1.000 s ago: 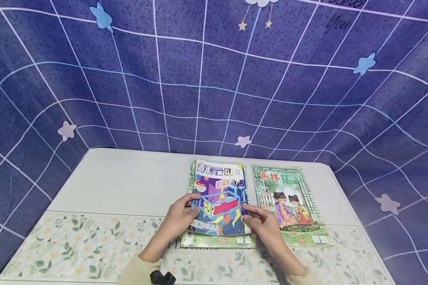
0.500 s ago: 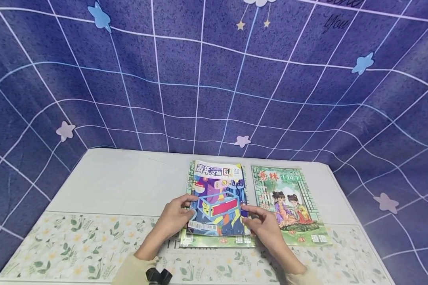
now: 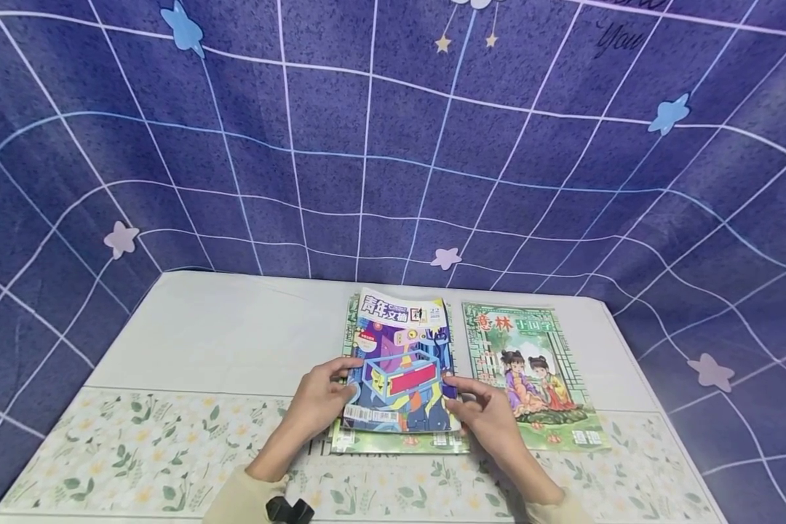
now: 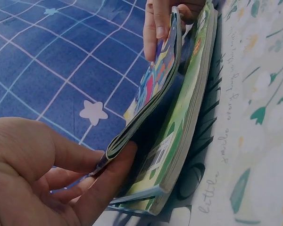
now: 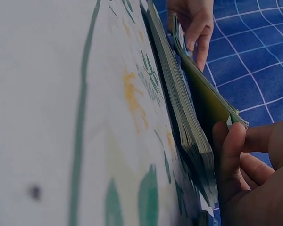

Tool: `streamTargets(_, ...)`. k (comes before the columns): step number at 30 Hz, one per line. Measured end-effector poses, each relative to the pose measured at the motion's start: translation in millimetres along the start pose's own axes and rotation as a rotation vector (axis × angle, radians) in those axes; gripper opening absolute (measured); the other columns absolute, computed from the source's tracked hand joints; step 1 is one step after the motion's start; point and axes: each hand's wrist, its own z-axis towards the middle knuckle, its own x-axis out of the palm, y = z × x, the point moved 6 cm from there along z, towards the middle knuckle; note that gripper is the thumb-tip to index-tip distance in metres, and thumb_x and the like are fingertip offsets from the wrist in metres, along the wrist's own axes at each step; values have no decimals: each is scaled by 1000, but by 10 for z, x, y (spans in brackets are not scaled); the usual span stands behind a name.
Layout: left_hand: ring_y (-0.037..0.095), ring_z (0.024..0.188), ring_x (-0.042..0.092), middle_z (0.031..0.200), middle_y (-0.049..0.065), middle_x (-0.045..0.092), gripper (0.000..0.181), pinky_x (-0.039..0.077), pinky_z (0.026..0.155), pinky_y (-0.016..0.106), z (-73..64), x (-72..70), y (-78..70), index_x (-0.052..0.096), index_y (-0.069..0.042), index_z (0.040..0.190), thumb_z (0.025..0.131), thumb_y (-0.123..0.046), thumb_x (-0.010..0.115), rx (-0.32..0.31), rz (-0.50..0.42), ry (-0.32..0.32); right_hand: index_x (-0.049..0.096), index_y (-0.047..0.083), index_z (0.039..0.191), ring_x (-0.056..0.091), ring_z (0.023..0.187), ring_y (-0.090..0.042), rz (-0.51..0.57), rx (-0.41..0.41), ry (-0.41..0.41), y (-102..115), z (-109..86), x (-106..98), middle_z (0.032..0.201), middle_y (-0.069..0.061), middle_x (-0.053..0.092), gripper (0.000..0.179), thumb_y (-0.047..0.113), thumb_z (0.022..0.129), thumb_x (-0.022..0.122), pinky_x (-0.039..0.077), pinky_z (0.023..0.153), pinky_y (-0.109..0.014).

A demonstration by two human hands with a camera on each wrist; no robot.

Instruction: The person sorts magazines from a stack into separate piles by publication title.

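Observation:
A magazine with a colourful purple and blue cover [image 3: 402, 386] is held at both sides. My left hand [image 3: 324, 393] pinches its left edge, and my right hand [image 3: 487, 415] pinches the right edge. Beneath it lies a thicker green magazine or stack [image 3: 399, 442], mostly covered. In the left wrist view, a gap separates the bowed colourful magazine [image 4: 153, 87] from the green one [image 4: 191, 113]. The right wrist view shows thumb and fingers of the right hand [image 5: 259, 174] on a lifted corner, beside the thick page edges below.
Another green magazine [image 3: 530, 378], with two cartoon figures on its cover, lies flat to the right. The table [image 3: 236, 335] has a white back part and a floral front strip. A blue gridded cloth [image 3: 393, 145] with stars rises behind and at both sides.
The left hand and its thumb have shifted slightly left along the colourful magazine. The magazine's far edge has risen a little. The right hand stays nearly where it was.

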Motion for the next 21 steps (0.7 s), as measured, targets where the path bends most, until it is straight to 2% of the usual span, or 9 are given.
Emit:
streamTargets(7,15,82,71,126,16,72,43,58,77,34,-27,-17,-28,76,-8,140,99,5,73,13,25,-25,77,1,137,60,53,-9,6,-22,8,53,-33,28,140,-22,72,41,-8,96,79,55,53,-22)
streamTargets(12,15,72,65,125,16,73,43,52,70,29,-51,-30,-37,76,-8,140,99,5,72,27,19,-33,78,4,136,61,54,-10,-3,-17,2,71,-56,40,139,-20,72,42,-7,96,79,55,53,-22)
streamTargets(21,13,60,54,127,17,73,44,44,60,28,-92,-95,-18,75,-10,141,100,4,72,38,23,-50,79,10,137,60,53,-10,-29,-40,6,122,-91,98,140,-16,74,43,-3,97,81,47,48,-21)
